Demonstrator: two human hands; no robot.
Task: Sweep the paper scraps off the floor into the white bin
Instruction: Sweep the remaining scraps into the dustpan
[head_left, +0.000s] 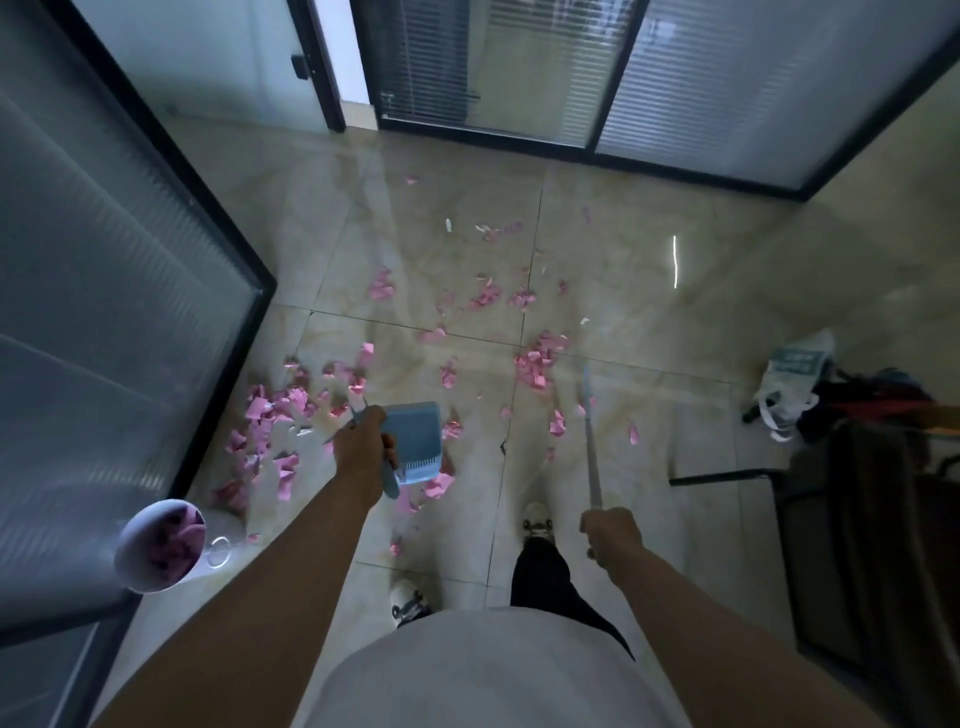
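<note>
Far left there's a dark-framed glass partition (104, 260) running down the side, and the white bin (161, 545) sits right against its bottom edge, already holding some pink scraps. Just right of the bin is the thickest bunch of pink paper scraps (280, 410), hugging the partition's corner on the tiled floor (623, 291). More scraps trail off toward the middle and thin out further back, so the far stretch of floor by the blinds is pretty open.

The left hand (363, 441) is wrapped tight around the handle of a blue dustpan (415, 441), which hangs above the scraps with its pan tilted. Moving right, the right hand (610, 532) is curled around the end of a pale broom (592, 441), its far tip reaching a smaller scrap cluster near the centre tile joint. Two light shoes show below.

Far right it's tighter: a white bag (789, 379) on the floor and a dark chair (857, 519) crowd that edge.
</note>
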